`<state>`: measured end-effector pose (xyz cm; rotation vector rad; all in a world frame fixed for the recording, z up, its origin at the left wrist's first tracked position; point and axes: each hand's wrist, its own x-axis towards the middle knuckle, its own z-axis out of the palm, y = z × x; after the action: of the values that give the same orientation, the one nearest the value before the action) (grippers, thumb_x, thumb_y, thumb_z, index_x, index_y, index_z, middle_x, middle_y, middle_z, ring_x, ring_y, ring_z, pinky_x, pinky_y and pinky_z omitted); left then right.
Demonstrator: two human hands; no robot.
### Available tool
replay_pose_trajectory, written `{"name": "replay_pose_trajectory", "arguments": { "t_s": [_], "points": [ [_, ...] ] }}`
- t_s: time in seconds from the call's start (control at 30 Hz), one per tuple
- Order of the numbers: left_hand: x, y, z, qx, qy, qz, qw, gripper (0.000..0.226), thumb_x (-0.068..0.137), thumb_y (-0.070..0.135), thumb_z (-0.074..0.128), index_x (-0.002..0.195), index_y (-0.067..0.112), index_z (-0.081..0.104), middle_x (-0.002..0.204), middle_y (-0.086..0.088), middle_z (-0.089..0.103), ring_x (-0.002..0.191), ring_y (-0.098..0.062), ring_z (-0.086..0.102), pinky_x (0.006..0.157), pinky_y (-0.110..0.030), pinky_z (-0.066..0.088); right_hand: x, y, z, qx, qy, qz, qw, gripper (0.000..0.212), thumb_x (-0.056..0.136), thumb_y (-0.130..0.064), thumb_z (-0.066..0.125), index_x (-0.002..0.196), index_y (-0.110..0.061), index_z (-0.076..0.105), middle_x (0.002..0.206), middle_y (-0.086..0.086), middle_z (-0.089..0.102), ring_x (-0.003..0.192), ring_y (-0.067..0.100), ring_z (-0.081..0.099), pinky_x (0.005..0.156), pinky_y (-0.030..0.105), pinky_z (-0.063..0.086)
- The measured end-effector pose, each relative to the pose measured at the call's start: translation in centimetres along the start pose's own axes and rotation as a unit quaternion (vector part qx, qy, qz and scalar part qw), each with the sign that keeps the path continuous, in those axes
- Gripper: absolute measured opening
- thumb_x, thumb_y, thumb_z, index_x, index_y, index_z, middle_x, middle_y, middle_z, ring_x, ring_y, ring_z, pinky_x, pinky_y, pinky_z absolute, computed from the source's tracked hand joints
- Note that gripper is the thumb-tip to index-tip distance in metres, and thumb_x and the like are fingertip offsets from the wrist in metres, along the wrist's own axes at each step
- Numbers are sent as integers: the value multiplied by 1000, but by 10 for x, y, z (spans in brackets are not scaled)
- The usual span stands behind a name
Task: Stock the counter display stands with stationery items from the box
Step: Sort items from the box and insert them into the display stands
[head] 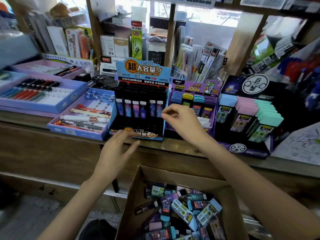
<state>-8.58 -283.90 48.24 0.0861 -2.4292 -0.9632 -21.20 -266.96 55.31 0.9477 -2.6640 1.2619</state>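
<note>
those slim black plastic lead cases look light, stiff, slick, so I'd pinch the long sides. left hand splayed, empty; right hand curled, can't tell if it's gripping.

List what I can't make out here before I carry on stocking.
1. Head view, right hand: its fingers curl at the blue stand edge; whether they pinch anything is unclear.
2. The left hand is motion-blurred and covers part of that stand's front label.
3. The purple stand has its lower front hidden behind the right hand.
4. The cardboard box is cut off by the bottom edge.
5. The cases inside carry print too small to read.
</note>
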Motion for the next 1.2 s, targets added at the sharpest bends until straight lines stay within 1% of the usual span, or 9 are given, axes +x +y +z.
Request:
{"name": "replay_pose_trajectory", "arguments": {
  "t_s": [0.1, 0.3, 0.47, 0.6, 0.67, 0.8, 0.93, 1.07, 1.2],
  "points": [
    [-28, 8, 22, -94, -140, -35, 985, 23, 85, 14, 67, 93, 34, 60, 101, 13, 65, 96, 6, 60, 83, -10, 46, -53, 27, -20, 34, -53, 40, 997, 7, 90, -21, 62, 93, -23, 67, 91, -9, 66, 86, 6, 62, 78, 19, 49],
    [-92, -6, 106, -58, -264, -102, 958, 15, 86, 14, 66, 102, 12, 65, 102, 2, 67, 99, -7, 61, 85, -14, 43, -167, 115, -13, -11, -164, 132, 977, 14, 91, -21, 60, 103, -25, 66, 95, -20, 64, 85, -15, 56, 75, 2, 42],
    [-138, -31, 166, -32, -330, -191, 924, 27, 88, 11, 64, 113, 2, 59, 111, -14, 60, 104, -26, 59, 89, -32, 46, -238, 188, 22, -77, -221, 242, 942, 19, 93, -18, 55, 109, -14, 65, 108, 1, 68, 99, 13, 62, 84, 24, 48],
    [-175, -49, 192, -52, -328, -281, 900, 30, 83, 5, 68, 111, 3, 57, 125, -15, 52, 114, -23, 54, 91, -29, 45, -273, 215, 41, -144, -249, 303, 909, 16, 92, -25, 56, 96, -10, 58, 94, 5, 65, 93, 22, 62, 70, 29, 43],
    [-183, -58, 196, -50, -326, -277, 902, 28, 81, 9, 71, 106, 8, 58, 123, -12, 52, 115, -23, 54, 89, -25, 43, -282, 219, 54, -147, -241, 326, 902, 23, 94, -32, 53, 98, -10, 53, 99, 8, 64, 92, 25, 61, 66, 30, 42],
    [-187, -65, 198, 33, -357, -204, 911, 56, 80, 28, 74, 128, 13, 50, 137, -7, 44, 128, -24, 39, 100, -24, 35, -283, 218, 79, -90, -164, 403, 896, 42, 92, -42, 53, 112, -5, 51, 109, 12, 59, 100, 28, 59, 72, 30, 42],
    [-192, -66, 201, 74, -372, -197, 904, 54, 81, 29, 72, 127, 13, 48, 142, -8, 39, 130, -23, 37, 104, -26, 32, -278, 217, 102, 15, -141, 470, 871, 35, 92, -40, 55, 98, -5, 56, 96, 7, 64, 90, 24, 59, 74, 31, 43],
    [-186, -67, 200, 152, -372, -163, 901, 41, 80, 32, 72, 112, 18, 51, 143, -2, 39, 129, -21, 36, 101, -27, 33, -278, 215, 109, 21, -166, 466, 869, 29, 90, -39, 58, 87, -11, 63, 87, 5, 68, 74, 19, 59, 65, 30, 41],
    [-176, -68, 195, 134, -351, -239, 895, 64, 73, 37, 77, 126, 20, 45, 126, -1, 55, 118, -22, 49, 94, -32, 41, -274, 219, 87, -20, -278, 406, 870, 31, 83, -45, 66, 71, -19, 52, 69, -3, 52, 63, 12, 48, 54, 25, 33]
  ]
}}
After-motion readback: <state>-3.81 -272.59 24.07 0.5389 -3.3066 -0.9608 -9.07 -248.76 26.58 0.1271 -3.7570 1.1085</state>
